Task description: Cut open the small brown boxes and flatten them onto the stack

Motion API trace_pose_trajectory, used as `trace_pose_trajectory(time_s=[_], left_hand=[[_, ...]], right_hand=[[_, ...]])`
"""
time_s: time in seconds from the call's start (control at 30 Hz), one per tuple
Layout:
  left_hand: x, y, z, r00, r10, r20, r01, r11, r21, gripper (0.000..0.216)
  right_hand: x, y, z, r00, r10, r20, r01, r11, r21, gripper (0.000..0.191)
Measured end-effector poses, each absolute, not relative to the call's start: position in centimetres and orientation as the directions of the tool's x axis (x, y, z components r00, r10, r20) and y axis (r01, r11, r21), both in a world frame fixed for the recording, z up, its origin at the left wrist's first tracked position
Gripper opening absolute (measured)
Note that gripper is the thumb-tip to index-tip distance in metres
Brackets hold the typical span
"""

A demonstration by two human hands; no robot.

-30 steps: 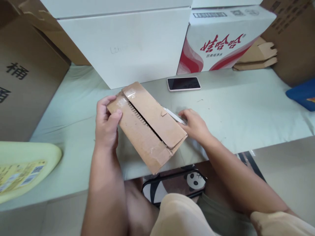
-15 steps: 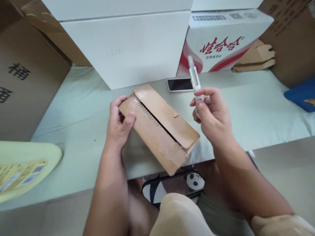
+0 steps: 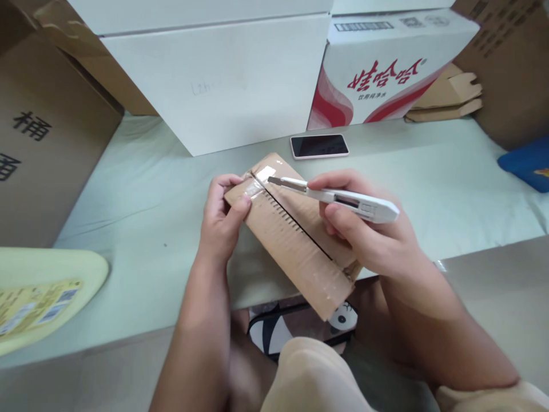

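A small flat brown cardboard box (image 3: 295,252) is tilted above the front edge of the bench. Its upper left corner is gripped by my left hand (image 3: 225,214), thumb on top and fingers around the side. A dark slit runs along the box between two flaps, with shiny clear tape (image 3: 257,184) across its upper end. My right hand (image 3: 360,223) holds a white utility knife (image 3: 355,201) with its blade out. The blade tip points left over the taped end; whether it touches the tape I cannot tell.
A phone (image 3: 319,146) lies on the green-covered bench (image 3: 141,229) behind the box. White cartons (image 3: 214,86) and a red-and-white carton (image 3: 381,86) stand at the back. Brown cartons (image 3: 55,131) are on the left, with a pale yellow container (image 3: 51,297) in front. Something blue (image 3: 525,163) sits far right.
My right hand has turned the knife from pointing up and away to pointing left, bringing the blade over the box's taped end. The box has shifted slightly right and nearer.
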State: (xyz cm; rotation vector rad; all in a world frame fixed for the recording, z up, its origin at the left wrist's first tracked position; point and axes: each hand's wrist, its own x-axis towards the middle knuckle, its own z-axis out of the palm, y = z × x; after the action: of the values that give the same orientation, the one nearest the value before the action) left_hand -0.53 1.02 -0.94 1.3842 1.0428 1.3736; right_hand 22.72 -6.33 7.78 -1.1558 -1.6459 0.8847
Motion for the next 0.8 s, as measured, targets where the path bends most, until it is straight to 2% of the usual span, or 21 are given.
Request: trace_pose_trajectory(time_s=[0.27, 0.53, 0.8], left_hand=[[-0.28, 1.04, -0.67, 0.044, 0.988, 0.147, -0.176, -0.138, 0.975, 0.045], [-0.03, 1.03, -0.59, 0.056, 0.988, 0.141, -0.235, -0.124, 0.964, 0.046], [0.19, 0.93, -0.41, 0.055, 0.989, 0.138, -0.283, -0.117, 0.952, 0.041]], right_hand=[[22.52, -6.74, 7.81, -0.115, 0.947, 0.299, 0.293, 0.32, -0.901, 0.023], [22.77, -6.46, 7.96, -0.266, 0.911, 0.315, 0.357, 0.396, -0.846, 0.028], [22.47, -6.21, 7.96, -0.284, 0.909, 0.306, 0.427, 0.406, -0.808, 0.031]])
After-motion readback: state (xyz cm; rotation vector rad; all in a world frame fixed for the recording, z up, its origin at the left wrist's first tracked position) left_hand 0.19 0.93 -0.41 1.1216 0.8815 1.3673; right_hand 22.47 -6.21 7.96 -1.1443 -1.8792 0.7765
